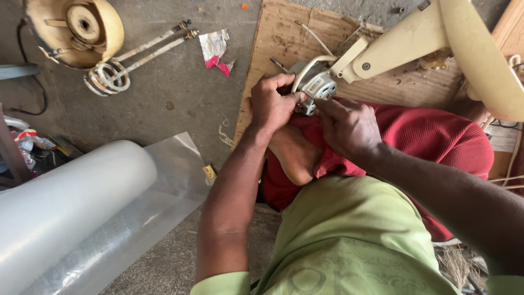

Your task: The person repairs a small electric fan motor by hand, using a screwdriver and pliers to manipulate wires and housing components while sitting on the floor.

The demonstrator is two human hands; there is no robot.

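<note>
A small grey metal fan motor (316, 84) with white wires rests on my red-trousered leg (431, 136), joined to a cream plastic fan body (415, 41). My left hand (270, 104) grips the motor's left side, fingers curled around it. My right hand (346, 125) touches the motor's lower right edge with pinched fingertips; whether it holds a small part is hidden. My bare foot (295, 155) lies under both hands.
A worn cardboard sheet (284, 38) lies on the concrete floor under the fan. A cream fan housing (76, 30) and a coiled heating rod (117, 71) lie far left. A big roll of clear plastic film (71, 202) is at the lower left, torn wrapper (215, 49) beyond.
</note>
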